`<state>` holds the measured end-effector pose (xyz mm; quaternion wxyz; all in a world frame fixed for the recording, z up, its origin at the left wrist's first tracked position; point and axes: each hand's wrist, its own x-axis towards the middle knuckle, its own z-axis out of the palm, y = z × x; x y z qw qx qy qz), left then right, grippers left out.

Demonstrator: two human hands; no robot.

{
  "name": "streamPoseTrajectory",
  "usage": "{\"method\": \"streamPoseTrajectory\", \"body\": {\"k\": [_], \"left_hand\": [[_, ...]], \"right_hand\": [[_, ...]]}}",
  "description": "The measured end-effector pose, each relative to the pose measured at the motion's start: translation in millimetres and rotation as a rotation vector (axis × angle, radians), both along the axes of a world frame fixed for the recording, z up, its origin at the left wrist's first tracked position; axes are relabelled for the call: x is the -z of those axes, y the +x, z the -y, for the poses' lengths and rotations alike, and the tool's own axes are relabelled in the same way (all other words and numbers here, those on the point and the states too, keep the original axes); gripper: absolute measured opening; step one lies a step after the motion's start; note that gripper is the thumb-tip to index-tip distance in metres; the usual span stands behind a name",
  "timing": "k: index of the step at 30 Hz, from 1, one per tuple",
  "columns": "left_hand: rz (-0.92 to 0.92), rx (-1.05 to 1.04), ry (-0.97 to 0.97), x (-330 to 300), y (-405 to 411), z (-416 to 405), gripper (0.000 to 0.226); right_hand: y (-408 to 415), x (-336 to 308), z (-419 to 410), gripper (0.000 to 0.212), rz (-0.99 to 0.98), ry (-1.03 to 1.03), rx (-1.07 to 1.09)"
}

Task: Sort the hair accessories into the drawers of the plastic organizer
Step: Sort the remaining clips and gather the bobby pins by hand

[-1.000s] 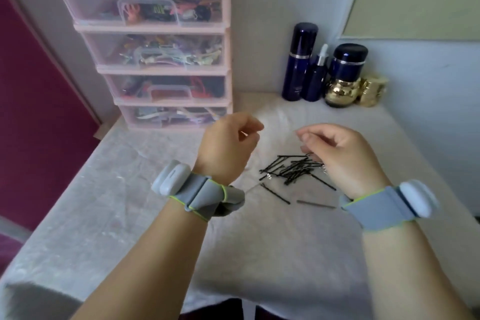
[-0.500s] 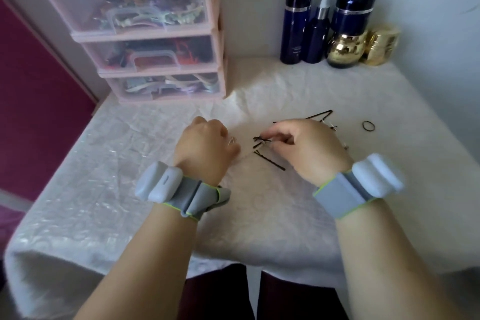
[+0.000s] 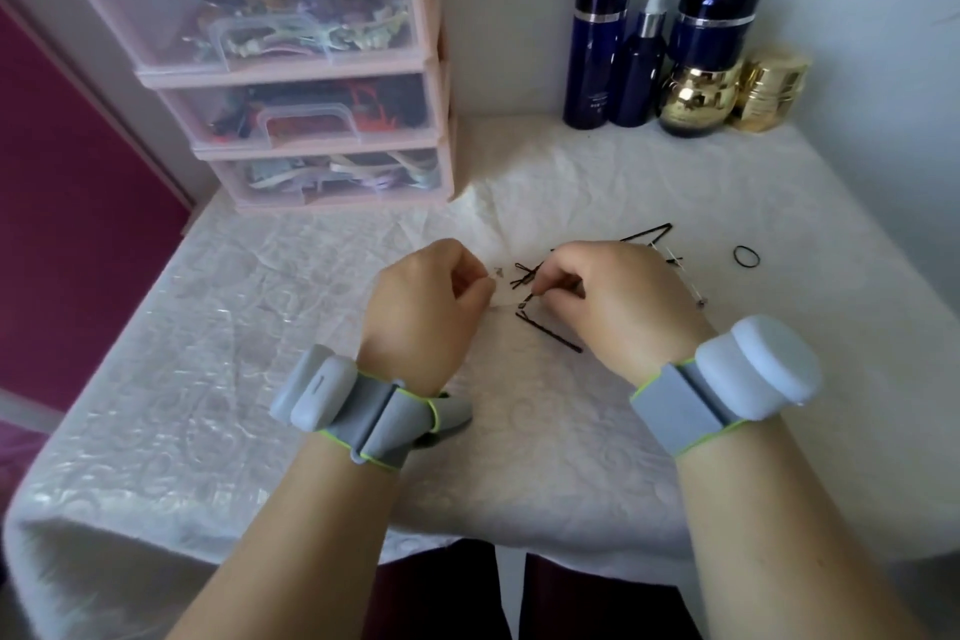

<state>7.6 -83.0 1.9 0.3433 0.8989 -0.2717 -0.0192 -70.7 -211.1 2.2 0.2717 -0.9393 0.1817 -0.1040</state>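
Note:
Black bobby pins (image 3: pixel 549 334) lie scattered on the white table cover (image 3: pixel 208 379) at mid-table. My right hand (image 3: pixel 613 296) is down over the pile, and its fingertips pinch one black bobby pin. My left hand (image 3: pixel 426 307) hovers just left of the pile with its fingers curled and fingertips together; whether it holds anything is hidden. Two more bobby pins (image 3: pixel 647 235) lie beyond my right hand. A small black hair tie (image 3: pixel 747 257) lies to the right. The pink plastic organizer (image 3: pixel 441 83) stands at the back left, with all its visible clear drawers closed and filled with accessories.
Dark blue bottles (image 3: pixel 600 31) and gold jars (image 3: pixel 774 88) stand at the back against the wall. A dark red panel (image 3: pixel 62 224) runs along the left. The table's front edge is close to my body.
My view tilted down and both hands lowered from above the table to the pin pile. My right hand closed its fingertips on a bobby pin.

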Motion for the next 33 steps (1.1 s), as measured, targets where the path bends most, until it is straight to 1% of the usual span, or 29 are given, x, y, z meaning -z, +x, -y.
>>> {"method": "streamPoseTrajectory", "body": {"k": [3, 6, 9, 13, 18, 22, 27, 28, 31, 33], "left_hand": [[-0.038, 0.069, -0.088, -2.6, -6.3, 9.0, 0.006], [-0.037, 0.118, -0.055, -1.1, -9.3, 15.4, 0.004], [-0.046, 0.118, -0.016, -0.3, -6.8, 12.6, 0.003], [-0.083, 0.104, -0.011, -1.0, -3.5, 7.7, 0.004], [-0.115, 0.091, -0.032, 0.2, -3.6, 4.1, 0.004], [-0.117, 0.120, -0.056, -1.0, -5.1, 4.9, 0.006], [-0.145, 0.153, -0.117, -1.7, -10.3, 13.6, 0.008], [-0.169, 0.156, -0.139, -2.1, -11.1, 15.2, 0.008], [-0.316, 0.187, -0.221, -3.9, -15.2, 22.9, 0.017], [-0.367, 0.200, -0.230, -4.4, -17.3, 27.6, 0.018]], "right_hand": [[-5.1, -4.4, 3.0, 0.013, 0.042, 0.085, 0.003], [-8.7, -5.1, 6.1, 0.014, -0.032, 0.030, -0.023], [-10.3, -1.9, 6.9, 0.018, -0.109, -0.001, -0.031], [-9.7, 0.0, 4.8, 0.017, -0.112, -0.017, -0.011], [-4.8, 1.0, 0.3, 0.009, -0.095, 0.002, -0.011], [-7.6, 2.3, -1.1, 0.008, 0.014, 0.049, 0.002], [-11.2, 3.2, 2.4, 0.008, 0.150, 0.203, 0.049], [-11.8, 4.3, 3.5, 0.010, 0.186, 0.225, 0.057], [-14.7, 7.1, 8.5, 0.024, 0.300, 0.304, 0.092], [-15.6, 6.7, 10.7, 0.027, 0.355, 0.352, 0.096]]}}
